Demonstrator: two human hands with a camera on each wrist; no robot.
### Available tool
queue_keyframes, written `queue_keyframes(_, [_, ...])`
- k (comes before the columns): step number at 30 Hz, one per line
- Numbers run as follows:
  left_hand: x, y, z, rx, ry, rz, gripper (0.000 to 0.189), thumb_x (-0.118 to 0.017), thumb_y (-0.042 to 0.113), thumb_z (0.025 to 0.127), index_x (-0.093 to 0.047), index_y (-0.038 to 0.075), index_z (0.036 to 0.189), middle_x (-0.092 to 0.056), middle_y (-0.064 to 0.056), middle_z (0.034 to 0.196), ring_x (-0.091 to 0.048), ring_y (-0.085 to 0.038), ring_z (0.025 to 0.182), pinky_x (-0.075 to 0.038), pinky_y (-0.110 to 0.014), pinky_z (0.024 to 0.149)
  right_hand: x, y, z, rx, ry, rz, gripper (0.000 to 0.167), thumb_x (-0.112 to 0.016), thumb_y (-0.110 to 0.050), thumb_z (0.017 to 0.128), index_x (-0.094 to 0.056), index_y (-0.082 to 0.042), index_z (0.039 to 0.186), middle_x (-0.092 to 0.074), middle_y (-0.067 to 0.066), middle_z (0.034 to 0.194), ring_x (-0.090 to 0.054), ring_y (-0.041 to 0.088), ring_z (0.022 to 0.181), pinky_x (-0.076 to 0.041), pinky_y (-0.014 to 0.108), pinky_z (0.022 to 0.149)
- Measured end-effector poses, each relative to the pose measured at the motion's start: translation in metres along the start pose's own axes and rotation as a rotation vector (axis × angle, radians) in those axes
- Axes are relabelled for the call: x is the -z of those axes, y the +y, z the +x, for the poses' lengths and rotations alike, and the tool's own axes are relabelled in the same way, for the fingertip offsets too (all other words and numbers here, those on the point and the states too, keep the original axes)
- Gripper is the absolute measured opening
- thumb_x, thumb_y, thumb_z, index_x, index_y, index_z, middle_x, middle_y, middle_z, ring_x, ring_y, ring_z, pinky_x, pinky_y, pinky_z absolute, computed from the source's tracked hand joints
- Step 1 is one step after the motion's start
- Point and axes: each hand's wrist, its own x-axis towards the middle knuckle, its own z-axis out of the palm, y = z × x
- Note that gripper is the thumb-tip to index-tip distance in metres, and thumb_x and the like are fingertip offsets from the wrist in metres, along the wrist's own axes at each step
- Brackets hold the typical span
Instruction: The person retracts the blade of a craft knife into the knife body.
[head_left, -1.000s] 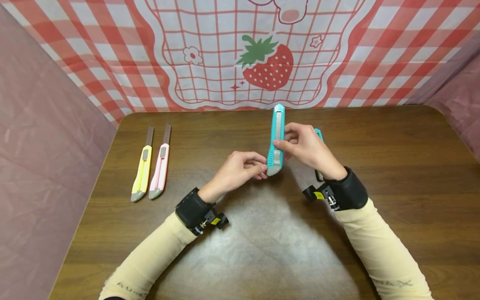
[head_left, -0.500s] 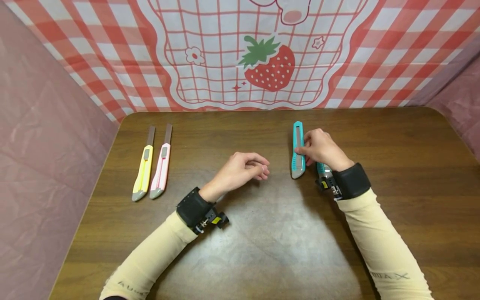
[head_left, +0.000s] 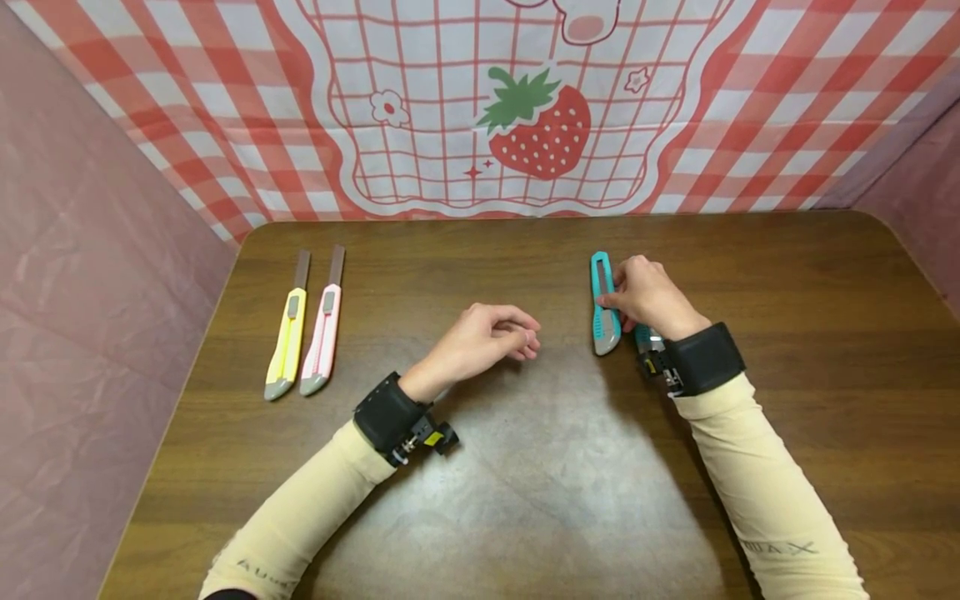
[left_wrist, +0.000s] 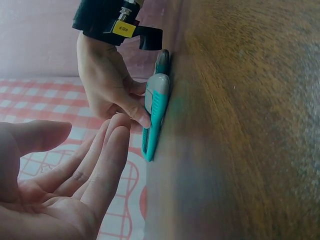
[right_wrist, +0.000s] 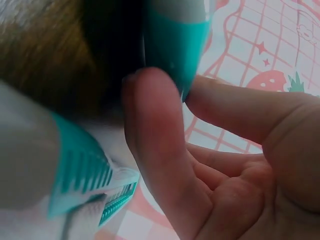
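My right hand (head_left: 654,293) pinches a teal utility knife (head_left: 599,323) between thumb and fingers, its grey end toward me. The left wrist view has this held knife (left_wrist: 160,102) close against the tabletop. Just to its right lies a second teal utility knife (head_left: 648,337), mostly hidden under my right hand and wrist; its ribbed grip (right_wrist: 82,160) shows large in the right wrist view. My left hand (head_left: 476,340) hovers left of the held knife with relaxed, slightly bent fingers and holds nothing.
On the left of the wooden table (head_left: 510,467), a yellow utility knife (head_left: 285,348) and a pink utility knife (head_left: 321,346) lie side by side, blades extended away from me. A checked strawberry cloth (head_left: 420,150) hangs behind the table's far edge.
My right hand has carried the teal utility knife rightward and down to the tabletop, away from my left fingers, which touched its grey end earlier. The left hand has stayed in place.
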Motion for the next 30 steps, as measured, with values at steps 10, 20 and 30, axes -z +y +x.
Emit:
queue_keyframes(10, [-0.0001,0.002,-0.0001,0.015,-0.016,-0.006,0.026,-0.053,0.007,0.1,-0.062,-0.009,0.119,-0.071,-0.026,0.104,-0.072,-0.037,0.096,-0.061,-0.038,0.084,0.0028,-0.0015,-0.0024,-0.023,0.026,0.012,0.023,-0.07,-0.012,0.09,-0.058,0.006,0.084,-0.064,0.012,0.058,-0.061,0.014,0.043,-0.056,0.031,0.047])
queue_keyframes(20, [-0.001,0.0014,0.0007,0.023,-0.028,-0.013,0.026,-0.052,0.005,0.1,-0.062,-0.009,0.119,-0.071,-0.027,0.104,-0.071,-0.037,0.096,-0.061,-0.038,0.084,0.0056,-0.001,-0.0039,-0.041,0.012,0.009,0.021,-0.069,-0.011,0.09,-0.059,0.007,0.087,-0.065,0.014,0.061,-0.062,0.014,0.044,-0.057,0.034,0.048])
queue_keyframes(30, [0.004,0.002,0.0008,0.019,-0.024,0.015,0.026,-0.053,0.007,0.1,-0.062,-0.009,0.119,-0.07,-0.027,0.105,-0.071,-0.038,0.096,-0.061,-0.039,0.084,0.0077,0.0023,-0.0065,-0.037,0.022,0.021,0.022,-0.066,-0.015,0.093,-0.063,0.005,0.087,-0.065,0.013,0.062,-0.062,0.016,0.046,-0.057,0.034,0.048])
